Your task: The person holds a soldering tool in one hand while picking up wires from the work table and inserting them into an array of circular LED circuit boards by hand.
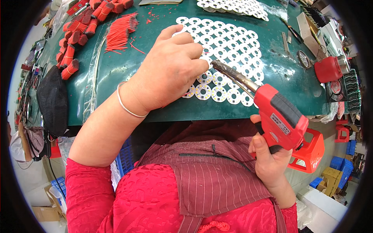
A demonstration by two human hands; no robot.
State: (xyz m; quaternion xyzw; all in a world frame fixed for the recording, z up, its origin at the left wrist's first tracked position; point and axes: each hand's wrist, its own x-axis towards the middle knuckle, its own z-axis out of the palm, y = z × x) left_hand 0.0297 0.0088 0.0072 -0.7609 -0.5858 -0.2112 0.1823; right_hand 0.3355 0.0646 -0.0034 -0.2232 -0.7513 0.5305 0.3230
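Workbench: we look down on a green table [112,72], its near edge just in front of the person's waist.
Round boards: we see a sheet of white ring-shaped boards [226,43] in rows, right of the middle of the table; several of the nearest carry yellow dots.
Left hand: the left hand [167,68], a pale bangle [123,104] on its wrist, is over the left side of the boards, back turned up, one finger stretched to the far left and the others bent. The fingertips are mostly hidden, so we cannot tell whether they pinch anything.
Right hand: the right hand [270,159] is wrapped around the handle of a red and black soldering gun [281,116] at the near right.
Gun tip: we find its dark, sooty barrel slanting to the far left over the boards, the end just beside the bent left fingers.
Red wires: a loose pile of red wires [121,34] lies beyond the left hand, to the left; tied red bundles [70,58] lie farther left.
Far side: a second group of white boards [233,7] lies beyond the first.
Right edge: we notice a red container [327,70] near a box [307,31].
Clothing: a striped maroon apron [217,167] over red sleeves.
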